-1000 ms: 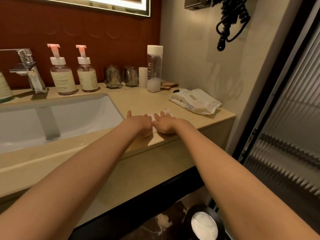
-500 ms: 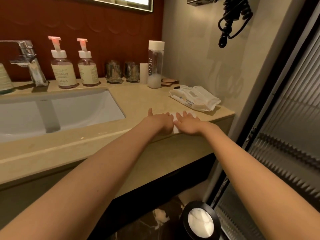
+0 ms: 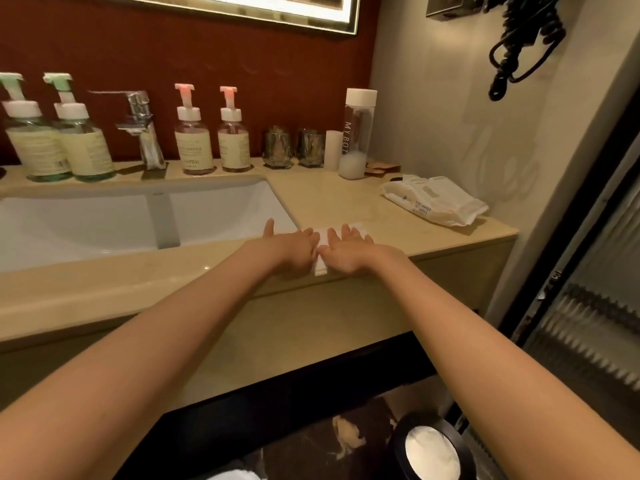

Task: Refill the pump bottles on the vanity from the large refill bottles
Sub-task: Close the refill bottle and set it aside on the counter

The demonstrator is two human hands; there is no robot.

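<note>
While the pump bottles stood upright along the back of the vanity, neither hand was on them. Two pink-topped pump bottles sat just right of the faucet, side by side. Two green-topped pump bottles sat just left of the faucet, close together.

And the hands? They were well forward of the faucet and off to its right, down at the front edge of the counter. The left hand lay flat, fingers straight, pressing on a white folded cloth. The right hand did the same just beside it, fingers straight and slightly spread. Nothing was gripped or pinched, just two flat hands on that cloth, well apart from every bottle.

Further right of the faucet, past the pink tops, came two dark glasses and a small white cup. Next stood a tall clear bottle with a white cap and a little pale liquid in its bottom. Right again, near the side wall, a pack of wet wipes lay flat on the counter.

The white sink basin opened directly in front of the faucet. High on the wall, far right of the faucet, hung a black coiled cord. Down on the floor, below the counter, a round black bin with something white inside showed.
</note>
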